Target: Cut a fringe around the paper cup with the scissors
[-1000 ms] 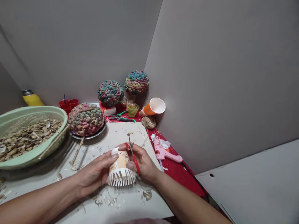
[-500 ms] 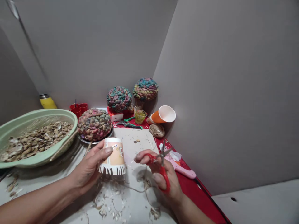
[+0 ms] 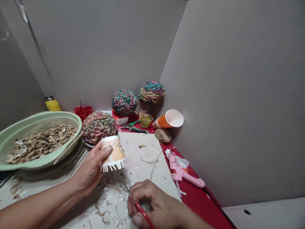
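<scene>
My left hand (image 3: 94,165) grips a peach-and-white paper cup (image 3: 117,152), its thumb across the printed side. The cup's lower edge is cut into a fringe of white strips, several of them bent outward. In my right hand (image 3: 152,203) is a pair of red-handled scissors (image 3: 140,210), blades angled up and left toward the fringe, apart from it. Fingers partly cover the handles. Below the cup, the white board (image 3: 133,143) carries scattered paper and shell scraps. Just behind the cup stands a ball covered in multicoloured shells (image 3: 98,127).
At left is a green basket (image 3: 73,117) of shells. Two more shell-covered balls (image 3: 124,102) stand at the back, near green-handled pliers (image 3: 139,130), an orange cup (image 3: 164,121) and a twine coil (image 3: 163,135). A pink glue gun (image 3: 188,178) lies on red cloth (image 3: 200,203) at right.
My right hand has turned over and moved down and left, swinging the scissors from upright to pointing at the cup. The cup has risen slightly and tilted in my left hand.
</scene>
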Demonstrator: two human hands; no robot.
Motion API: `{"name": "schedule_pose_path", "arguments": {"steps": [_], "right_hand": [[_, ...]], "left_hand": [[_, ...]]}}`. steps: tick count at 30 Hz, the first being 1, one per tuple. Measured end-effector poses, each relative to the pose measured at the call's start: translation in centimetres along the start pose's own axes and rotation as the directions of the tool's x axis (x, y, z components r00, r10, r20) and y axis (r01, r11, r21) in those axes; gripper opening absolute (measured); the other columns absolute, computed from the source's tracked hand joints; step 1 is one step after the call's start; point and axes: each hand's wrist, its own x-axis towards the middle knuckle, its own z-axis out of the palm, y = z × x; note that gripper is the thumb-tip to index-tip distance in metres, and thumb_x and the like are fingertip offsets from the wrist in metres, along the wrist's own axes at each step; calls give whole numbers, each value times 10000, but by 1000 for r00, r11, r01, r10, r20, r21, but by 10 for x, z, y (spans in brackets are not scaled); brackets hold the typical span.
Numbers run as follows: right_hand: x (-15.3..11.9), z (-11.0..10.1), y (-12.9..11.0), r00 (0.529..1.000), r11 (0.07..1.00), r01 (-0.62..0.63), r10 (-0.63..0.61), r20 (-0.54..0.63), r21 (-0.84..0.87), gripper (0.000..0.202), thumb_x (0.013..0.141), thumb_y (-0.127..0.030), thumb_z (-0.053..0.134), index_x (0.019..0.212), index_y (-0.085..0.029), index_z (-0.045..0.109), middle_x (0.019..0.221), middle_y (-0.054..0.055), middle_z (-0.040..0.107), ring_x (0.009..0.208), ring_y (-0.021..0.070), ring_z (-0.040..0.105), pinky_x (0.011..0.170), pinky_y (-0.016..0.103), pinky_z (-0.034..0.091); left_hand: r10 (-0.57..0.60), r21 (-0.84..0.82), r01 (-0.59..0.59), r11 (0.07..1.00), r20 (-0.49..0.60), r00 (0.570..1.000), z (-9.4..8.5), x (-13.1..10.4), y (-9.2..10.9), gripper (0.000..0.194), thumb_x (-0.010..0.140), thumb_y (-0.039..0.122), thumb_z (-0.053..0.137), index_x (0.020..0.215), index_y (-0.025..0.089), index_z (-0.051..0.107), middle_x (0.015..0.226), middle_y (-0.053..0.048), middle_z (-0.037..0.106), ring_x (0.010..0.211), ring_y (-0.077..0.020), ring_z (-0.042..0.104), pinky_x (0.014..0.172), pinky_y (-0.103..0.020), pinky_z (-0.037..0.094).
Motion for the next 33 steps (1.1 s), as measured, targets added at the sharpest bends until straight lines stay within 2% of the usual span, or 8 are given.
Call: {"name": "schedule_pose_path", "arguments": {"steps": [4,12,21,29,33], "right_hand": [[1,-1,2,1000,1000,-12,12,-13,5,393,788,-505,666,639,-148,597,628,13,553,594,124,500,591,240,409],[2,-2,-1,1000,1000,-13,12,-26,-17,519,819,-624,622,622,-149,547,608,1,500,577,113,457,568,233,390],[0,-3,6,997,1000,-28,28,-75,-2,522,822,-588,641,572,-158,483,563,-31,394,537,87,355,495,210,296],[0,-2,7,995,1000,15,-17,-93,-22,557,836,-627,615,565,-153,503,548,-32,393,533,87,358,498,212,301],[0,-2,8,992,999,28,-30,-118,-20,547,837,-597,633,551,-160,473,545,-33,388,519,82,351,489,210,288]], "left_hand": [[15,32,-15,999,3,1000,3,-2,-1,437,777,300,796,1183,195,671,924,-59,803,785,-201,753,721,-259,589],[53,50,-53,997,13,999,4,-3,-4,363,778,298,796,1101,210,655,958,-52,795,842,-221,758,701,-259,596],[38,59,-39,997,21,999,4,-5,-6,363,774,308,799,1091,214,649,936,-43,793,820,-217,756,702,-277,603],[47,60,-47,997,11,999,3,-3,-8,368,767,303,806,1092,223,653,941,-36,794,774,-185,745,677,-238,579],[51,58,-51,997,3,999,3,-3,-8,357,771,298,804,1085,225,651,940,-30,792,783,-181,744,687,-238,580]]}}
